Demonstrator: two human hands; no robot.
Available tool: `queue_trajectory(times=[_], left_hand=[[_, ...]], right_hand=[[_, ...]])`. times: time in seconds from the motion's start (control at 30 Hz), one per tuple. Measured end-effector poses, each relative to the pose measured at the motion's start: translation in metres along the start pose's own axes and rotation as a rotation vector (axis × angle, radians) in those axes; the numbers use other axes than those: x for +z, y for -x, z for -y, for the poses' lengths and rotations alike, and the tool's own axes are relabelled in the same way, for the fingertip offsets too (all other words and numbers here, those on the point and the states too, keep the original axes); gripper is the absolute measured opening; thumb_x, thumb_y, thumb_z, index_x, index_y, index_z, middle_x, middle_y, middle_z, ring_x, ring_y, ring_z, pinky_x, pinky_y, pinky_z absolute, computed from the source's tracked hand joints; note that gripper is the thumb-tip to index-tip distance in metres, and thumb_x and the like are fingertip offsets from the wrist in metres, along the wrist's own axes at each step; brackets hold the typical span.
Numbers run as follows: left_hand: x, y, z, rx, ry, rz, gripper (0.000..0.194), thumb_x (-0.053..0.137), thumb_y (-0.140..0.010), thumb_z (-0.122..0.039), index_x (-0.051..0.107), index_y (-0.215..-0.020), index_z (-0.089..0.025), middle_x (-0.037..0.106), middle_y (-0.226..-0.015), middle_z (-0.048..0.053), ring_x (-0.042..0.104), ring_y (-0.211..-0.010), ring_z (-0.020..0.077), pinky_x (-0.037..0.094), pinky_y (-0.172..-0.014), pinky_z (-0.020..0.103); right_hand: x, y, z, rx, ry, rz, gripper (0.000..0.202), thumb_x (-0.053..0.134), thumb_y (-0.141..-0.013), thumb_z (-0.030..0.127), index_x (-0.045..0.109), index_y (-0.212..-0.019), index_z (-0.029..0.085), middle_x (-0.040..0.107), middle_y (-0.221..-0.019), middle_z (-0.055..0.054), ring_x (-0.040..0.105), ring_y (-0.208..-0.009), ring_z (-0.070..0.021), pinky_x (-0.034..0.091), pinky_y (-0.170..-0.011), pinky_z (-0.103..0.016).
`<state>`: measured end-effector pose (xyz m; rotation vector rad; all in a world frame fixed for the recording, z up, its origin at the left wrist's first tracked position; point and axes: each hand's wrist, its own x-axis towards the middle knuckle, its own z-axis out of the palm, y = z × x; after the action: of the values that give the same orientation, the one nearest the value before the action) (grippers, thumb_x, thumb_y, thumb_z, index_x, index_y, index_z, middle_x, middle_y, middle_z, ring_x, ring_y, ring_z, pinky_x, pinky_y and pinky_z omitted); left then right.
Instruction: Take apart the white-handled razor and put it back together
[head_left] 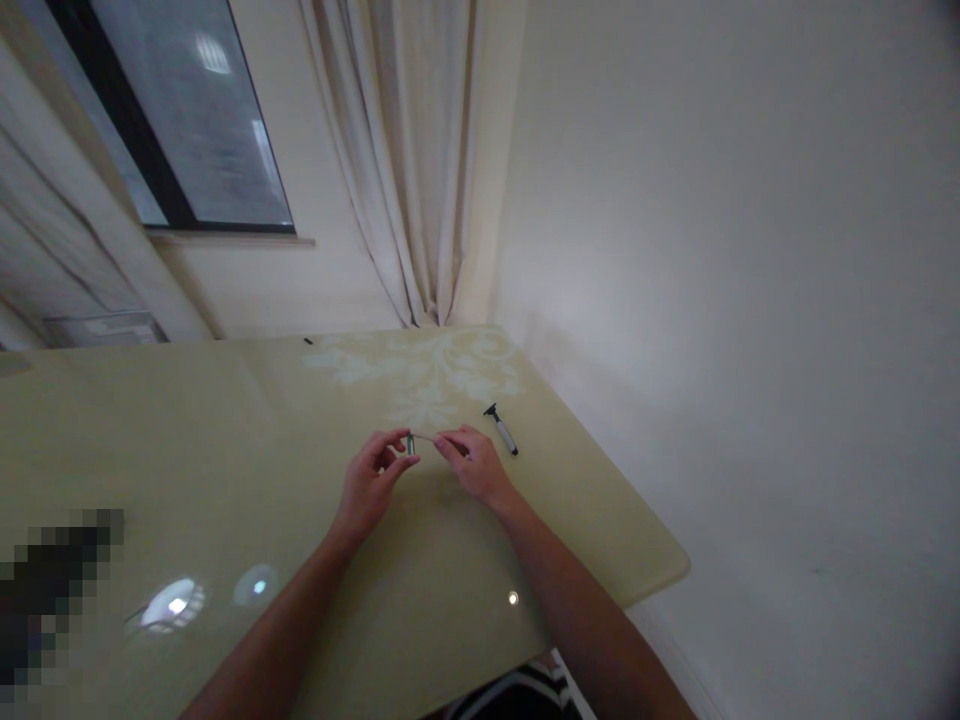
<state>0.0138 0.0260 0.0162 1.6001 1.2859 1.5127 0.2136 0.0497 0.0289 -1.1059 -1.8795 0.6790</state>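
My left hand (377, 480) is closed, pinching a small narrow piece (411, 443) between thumb and fingertips. It looks like a razor cartridge, with a teal strip and a pale edge, though it is too small to be sure. From the pinched fingers of my right hand (472, 462) a thin pale stick (424, 436) points left. Its far end meets or nearly meets the top of the small piece. To the right of my right hand lies a razor (502, 430) with a grey handle and a black T-shaped top, untouched on the table.
Both hands are above a glossy pale-green table (600, 520) with a white floral pattern at its far corner. A small black object (308, 341) lies near the back edge. A wall (712, 300) runs along the right side; curtains (420, 180) hang behind. Lamp reflections show on the tabletop.
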Motion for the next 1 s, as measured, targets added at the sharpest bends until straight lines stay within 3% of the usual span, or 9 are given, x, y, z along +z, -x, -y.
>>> queue_trajectory(times=[0.1,0.23,0.6,0.73,0.87,1.0], left_hand=[[0.000,0.001,0.001,-0.006,0.006,0.014,0.035,0.077,-0.078,-0.039,0.074,-0.108,-0.023,0.060,-0.084,-0.002,0.049,-0.059,0.0091,0.041,-0.056,0.023],[0.000,0.001,0.003,-0.005,0.008,0.018,0.036,0.077,-0.078,-0.038,0.074,-0.111,-0.023,0.060,-0.084,-0.003,0.049,-0.058,0.0087,0.043,-0.057,0.023],[-0.004,-0.002,0.009,-0.030,0.023,-0.017,0.040,0.078,-0.078,-0.044,0.073,-0.113,-0.023,0.059,-0.085,-0.002,0.048,-0.058,0.0089,0.042,-0.055,0.023],[-0.005,-0.003,0.013,-0.032,0.030,-0.009,0.042,0.078,-0.078,-0.044,0.072,-0.114,-0.022,0.058,-0.085,-0.002,0.047,-0.058,0.0088,0.041,-0.055,0.023],[-0.007,-0.005,0.009,-0.019,-0.010,-0.014,0.041,0.077,-0.078,-0.044,0.072,-0.111,-0.022,0.058,-0.086,-0.002,0.046,-0.057,0.0088,0.041,-0.055,0.023],[-0.007,-0.006,0.005,0.035,-0.077,-0.003,0.039,0.079,-0.076,-0.043,0.071,-0.109,-0.023,0.058,-0.087,-0.002,0.048,-0.059,0.0097,0.044,-0.058,0.024]], right_hand=[[0.000,0.000,0.001,0.030,-0.023,-0.047,0.032,0.059,-0.101,0.042,0.081,-0.105,0.018,0.069,-0.086,-0.005,0.059,-0.079,-0.0152,0.043,-0.072,-0.026],[0.001,0.001,0.002,-0.012,-0.028,0.033,0.030,0.059,-0.101,0.041,0.081,-0.106,0.020,0.069,-0.085,-0.004,0.059,-0.080,-0.0153,0.043,-0.074,-0.026],[0.001,0.001,0.004,-0.004,0.027,0.026,0.031,0.058,-0.102,0.040,0.081,-0.099,0.019,0.065,-0.077,-0.003,0.056,-0.077,-0.0156,0.040,-0.072,-0.027],[0.001,0.002,0.004,-0.019,0.019,0.091,0.031,0.057,-0.103,0.041,0.080,-0.100,0.020,0.064,-0.079,-0.003,0.056,-0.077,-0.0149,0.040,-0.073,-0.026],[0.003,0.001,0.003,0.028,0.086,0.030,0.030,0.058,-0.102,0.038,0.080,-0.098,0.018,0.062,-0.078,-0.002,0.055,-0.074,-0.0145,0.038,-0.070,-0.026],[0.002,-0.002,-0.001,-0.043,0.038,0.113,0.032,0.056,-0.102,0.040,0.079,-0.096,0.020,0.063,-0.078,-0.001,0.055,-0.073,-0.0136,0.038,-0.070,-0.025]])
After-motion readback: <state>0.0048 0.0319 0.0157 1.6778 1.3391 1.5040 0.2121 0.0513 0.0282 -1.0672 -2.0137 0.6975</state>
